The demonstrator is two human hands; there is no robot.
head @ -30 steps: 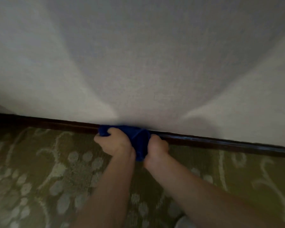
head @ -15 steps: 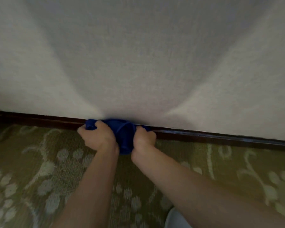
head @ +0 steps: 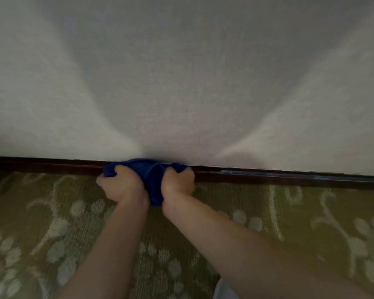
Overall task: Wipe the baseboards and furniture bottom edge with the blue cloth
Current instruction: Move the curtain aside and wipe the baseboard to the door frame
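A: While both hands press the cloth (head: 151, 180) on the baseboard (head: 52, 167), the wiping step is going on, I think.

B: Yes. The left hand (head: 121, 184) and right hand (head: 177, 182) have curled fingers (head: 110, 169) clamped on it. Next, a slide along the board, with steady pressure.

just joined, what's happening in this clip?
A person is wiping a dark baseboard where the white wall meets a green patterned carpet. Both hands grip a bunched blue cloth pressed against the baseboard: the left hand on its left end, the right hand on its right end.
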